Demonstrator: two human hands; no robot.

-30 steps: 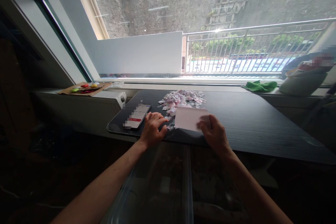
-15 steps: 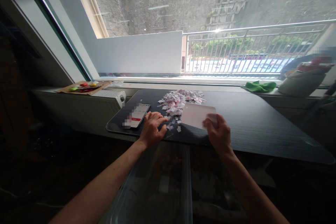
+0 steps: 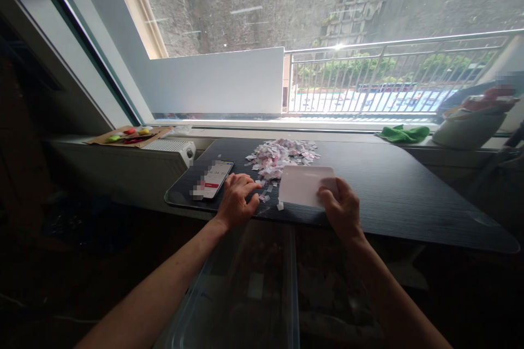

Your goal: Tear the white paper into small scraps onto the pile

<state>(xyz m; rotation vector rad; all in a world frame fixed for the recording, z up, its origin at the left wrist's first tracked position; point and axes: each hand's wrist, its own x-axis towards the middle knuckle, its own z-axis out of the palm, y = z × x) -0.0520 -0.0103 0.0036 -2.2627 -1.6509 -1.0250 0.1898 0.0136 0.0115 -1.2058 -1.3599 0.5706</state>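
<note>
My right hand [image 3: 341,204] grips the right end of a pale, flat, rectangular plastic-looking sheet [image 3: 303,185], thumb on top. The sheet is tilted over the dark table. Behind its left edge lies a heap of small torn paper scraps [image 3: 272,155], and a few loose scraps [image 3: 267,190] lie in front of the heap. My left hand [image 3: 239,196] rests on the table near its front edge, fingers apart and holding nothing. Just left of it lies a phone [image 3: 215,180] with its screen lit. Below the table edge stands a clear plastic bin [image 3: 292,283].
The dark table [image 3: 393,191] reaches up to the window sill. A green cloth [image 3: 403,134] and a pale bag-like container [image 3: 469,125] sit on the sill at right. Left of the table is a white radiator [image 3: 172,152], with a brown board [image 3: 98,139] bearing small coloured items.
My right hand has shifted the sheet slightly left and toward the front edge; one scrap beside it has moved nearer that edge. The left hand stays almost still.
</note>
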